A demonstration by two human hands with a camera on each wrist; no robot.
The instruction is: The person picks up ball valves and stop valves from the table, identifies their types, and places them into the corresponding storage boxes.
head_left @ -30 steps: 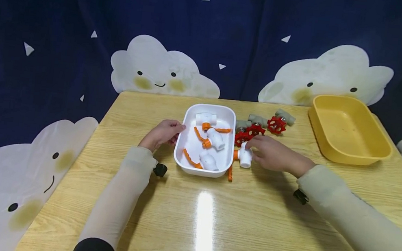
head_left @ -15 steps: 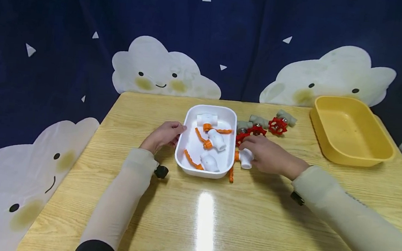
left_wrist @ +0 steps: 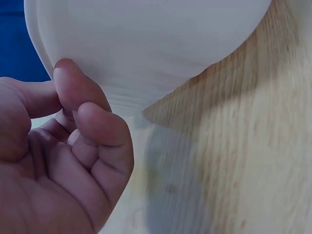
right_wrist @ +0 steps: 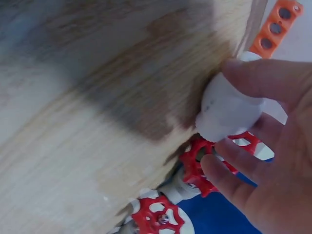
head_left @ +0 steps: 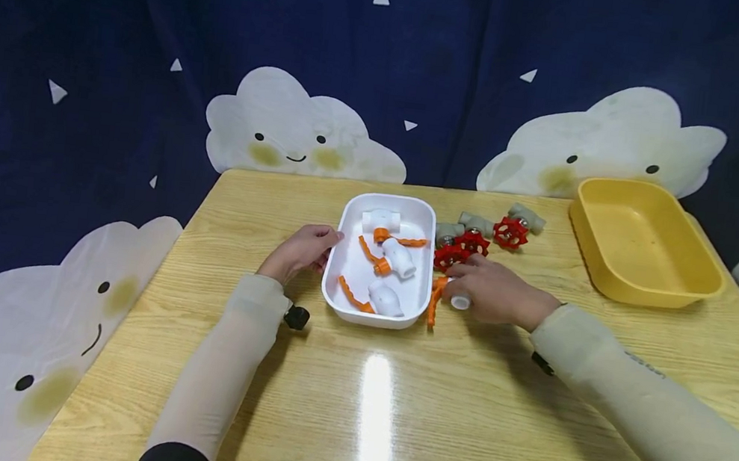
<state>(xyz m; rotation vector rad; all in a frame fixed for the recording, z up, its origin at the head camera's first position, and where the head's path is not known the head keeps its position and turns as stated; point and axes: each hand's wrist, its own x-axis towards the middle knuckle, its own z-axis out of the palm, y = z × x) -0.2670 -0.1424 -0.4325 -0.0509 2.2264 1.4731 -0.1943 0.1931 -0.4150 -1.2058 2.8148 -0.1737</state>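
Note:
A white tray [head_left: 370, 320] holds three white valves with orange handles, one of them a valve [head_left: 400, 258] at its middle. My left hand [head_left: 303, 250] pinches the tray's left rim between thumb and curled fingers; in the left wrist view the hand [left_wrist: 73, 146] is at the tray's wall [left_wrist: 146, 44]. Just right of the tray, my right hand [head_left: 492, 290] grips another white valve [head_left: 460, 301], whose orange handle [head_left: 434, 303] points toward the table's front. The right wrist view shows thumb and fingers of the hand [right_wrist: 273, 131] around the white valve body [right_wrist: 226, 109].
Grey valves with red wheels lie in a slanting row behind my right hand, the farthest wheel [head_left: 510, 232] at the back right. A yellow bin [head_left: 653, 296] stands at the table's right rear. A dark blue curtain [head_left: 455, 59] with clouds hangs behind the wooden table [head_left: 297, 403].
My right hand has closed round the white valve beside the tray, and the valve with its orange handle has turned slightly. The left hand stays at the tray's rim.

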